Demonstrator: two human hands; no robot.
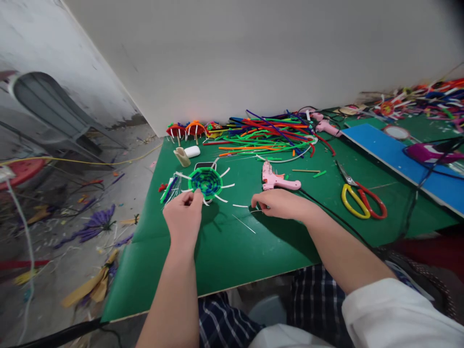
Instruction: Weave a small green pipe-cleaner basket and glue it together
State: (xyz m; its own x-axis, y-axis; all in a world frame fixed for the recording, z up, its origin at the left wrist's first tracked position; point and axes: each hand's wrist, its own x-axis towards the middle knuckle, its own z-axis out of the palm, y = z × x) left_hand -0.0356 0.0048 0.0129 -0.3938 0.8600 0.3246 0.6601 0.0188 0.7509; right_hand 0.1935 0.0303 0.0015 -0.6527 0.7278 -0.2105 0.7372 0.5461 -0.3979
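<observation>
My left hand is closed on the near edge of a small round woven piece, green and blue, with white spokes sticking out around its rim. It is held just above the table. To the right, my right hand hovers low over the tabletop, fingers closed on a short white strip. Beyond that hand lies a pink glue gun. A thin white strand rests on the green surface between my hands. Beside my left hand lies a bundle of blue, green and white strips.
Scissors with yellow and red handles lie at right, near a blue board. A heap of colourful pipe cleaners lies along the wall. The glue gun's black cord runs behind my right forearm. A white case sits at back left.
</observation>
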